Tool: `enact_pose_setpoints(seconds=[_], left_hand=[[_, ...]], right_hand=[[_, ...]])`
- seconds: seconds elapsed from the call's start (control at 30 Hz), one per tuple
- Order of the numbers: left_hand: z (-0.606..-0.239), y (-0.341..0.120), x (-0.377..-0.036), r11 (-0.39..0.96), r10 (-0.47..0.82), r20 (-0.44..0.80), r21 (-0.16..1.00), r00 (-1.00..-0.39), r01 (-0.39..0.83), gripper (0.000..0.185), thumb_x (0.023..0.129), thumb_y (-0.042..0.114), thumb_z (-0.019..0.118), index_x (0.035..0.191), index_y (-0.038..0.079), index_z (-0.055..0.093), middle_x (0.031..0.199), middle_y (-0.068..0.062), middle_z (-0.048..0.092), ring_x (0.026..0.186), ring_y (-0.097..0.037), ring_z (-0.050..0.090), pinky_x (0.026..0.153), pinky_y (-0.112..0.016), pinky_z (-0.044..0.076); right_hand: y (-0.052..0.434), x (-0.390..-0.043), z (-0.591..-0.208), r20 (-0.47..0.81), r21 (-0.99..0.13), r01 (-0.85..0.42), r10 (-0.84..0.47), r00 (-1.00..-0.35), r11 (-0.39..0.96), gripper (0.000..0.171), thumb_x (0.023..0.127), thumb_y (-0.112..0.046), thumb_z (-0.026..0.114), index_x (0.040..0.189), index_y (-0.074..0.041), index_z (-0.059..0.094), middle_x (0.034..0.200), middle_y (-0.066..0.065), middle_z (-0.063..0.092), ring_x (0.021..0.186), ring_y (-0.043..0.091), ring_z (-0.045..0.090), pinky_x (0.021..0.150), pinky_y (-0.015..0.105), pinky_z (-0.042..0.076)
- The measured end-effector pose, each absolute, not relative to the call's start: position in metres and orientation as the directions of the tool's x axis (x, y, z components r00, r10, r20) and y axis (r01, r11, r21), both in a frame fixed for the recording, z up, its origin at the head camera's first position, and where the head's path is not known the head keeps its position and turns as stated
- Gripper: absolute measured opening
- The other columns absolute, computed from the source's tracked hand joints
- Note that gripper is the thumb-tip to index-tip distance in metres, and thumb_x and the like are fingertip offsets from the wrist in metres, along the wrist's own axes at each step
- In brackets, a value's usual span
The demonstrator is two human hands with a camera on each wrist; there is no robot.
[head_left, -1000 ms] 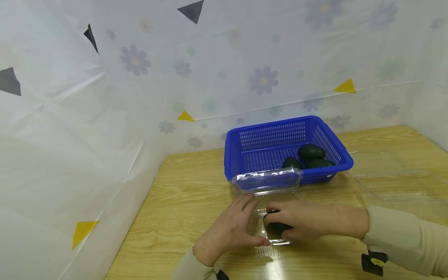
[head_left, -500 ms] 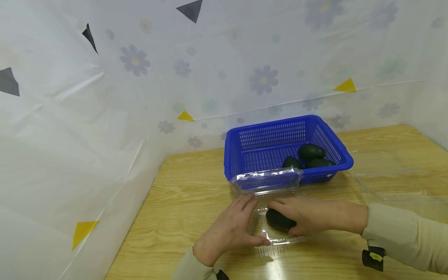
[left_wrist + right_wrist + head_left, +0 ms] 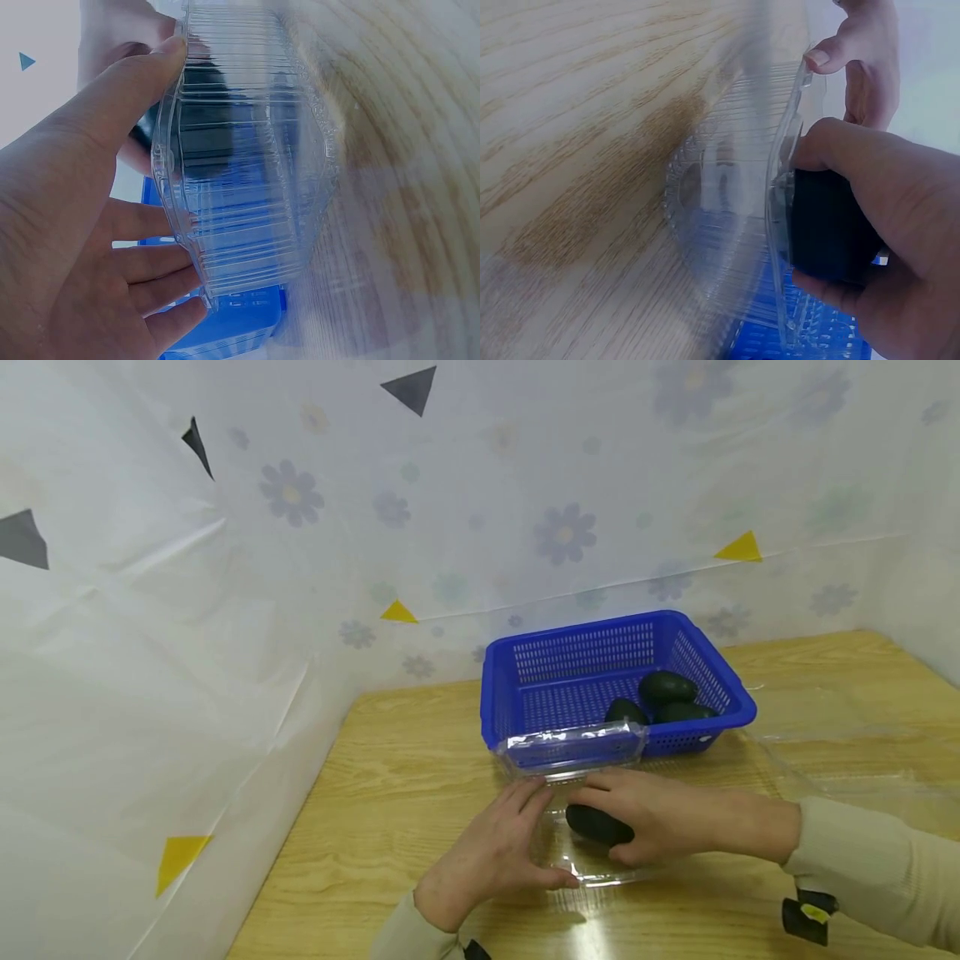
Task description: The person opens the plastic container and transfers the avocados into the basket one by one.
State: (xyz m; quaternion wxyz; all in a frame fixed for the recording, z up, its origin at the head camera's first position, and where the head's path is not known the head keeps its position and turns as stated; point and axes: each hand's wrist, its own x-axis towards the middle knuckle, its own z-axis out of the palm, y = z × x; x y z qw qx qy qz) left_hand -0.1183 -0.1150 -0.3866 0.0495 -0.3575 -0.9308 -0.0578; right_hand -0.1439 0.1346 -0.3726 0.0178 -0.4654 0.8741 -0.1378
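Note:
A clear plastic clamshell container [image 3: 600, 880] lies on the wooden table with its lid [image 3: 573, 745] tilted up against a blue basket. My right hand [image 3: 652, 817] grips a dark green avocado [image 3: 600, 825] over the container's base, thumb on the near side and fingers on the far side. In the right wrist view the avocado [image 3: 829, 225] is level with the container's rim. My left hand [image 3: 491, 852] rests along the container's left side, fingers spread. The left wrist view shows its thumb [image 3: 161, 64] and fingertips touching the rim.
The blue basket [image 3: 573, 689] stands behind the container, with a few avocados [image 3: 667, 687] in its right part. Clear plastic packaging [image 3: 832, 743] lies at the right of the table. A white sheet wall [image 3: 450, 527] rises behind and to the left.
My right hand first covered more of the avocado, then shifted right and now slightly away from me, so more of the avocado shows. The left hand and container have stayed in place.

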Motion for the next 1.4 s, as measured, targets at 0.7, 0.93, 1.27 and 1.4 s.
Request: enact_pose_setpoints(seconds=[0.7,0.93,1.27,1.4], left_hand=[[-0.389,-0.116,-0.118,0.746,0.653,0.111,0.077,-0.749,0.661,0.101,0.073,0.073,0.071,0.147,0.009,0.044,0.152,-0.01,0.045,0.142,-0.024,0.042,0.116,-0.036,0.042],[-0.389,-0.116,-0.118,0.741,0.657,0.115,0.085,-0.745,0.666,0.101,0.073,0.072,0.072,0.147,0.01,0.043,0.152,-0.01,0.045,0.142,-0.024,0.042,0.116,-0.036,0.041],[-0.388,-0.116,-0.117,0.744,0.654,0.117,0.081,-0.747,0.664,0.1,0.073,0.072,0.072,0.147,0.01,0.043,0.152,-0.01,0.044,0.142,-0.025,0.042,0.116,-0.036,0.041],[-0.388,-0.116,-0.117,0.746,0.651,0.107,0.09,-0.751,0.66,0.1,0.074,0.071,0.072,0.147,0.01,0.043,0.153,-0.009,0.044,0.142,-0.024,0.042,0.116,-0.036,0.041]], right_hand=[[0.153,-0.134,-0.341,0.185,-0.549,-0.732,-0.795,-0.577,0.403,0.062,0.083,-0.019,0.076,0.136,-0.035,0.05,0.113,-0.013,0.055,0.087,0.002,0.054,0.068,0.019,0.051],[0.159,-0.136,-0.33,0.294,-0.513,-0.787,-0.792,-0.535,0.342,0.058,0.082,-0.018,0.078,0.133,-0.029,0.051,0.114,-0.015,0.059,0.088,0.002,0.055,0.068,0.02,0.051],[0.163,-0.138,-0.312,0.363,-0.55,-0.771,-0.74,-0.567,0.321,0.043,0.085,-0.023,0.076,0.124,-0.026,0.058,0.11,-0.011,0.065,0.086,0.002,0.059,0.063,0.022,0.053],[0.165,-0.139,-0.301,0.399,-0.553,-0.763,-0.698,-0.594,0.334,0.041,0.086,-0.022,0.075,0.123,-0.028,0.06,0.11,-0.01,0.066,0.086,0.003,0.06,0.062,0.023,0.054]])
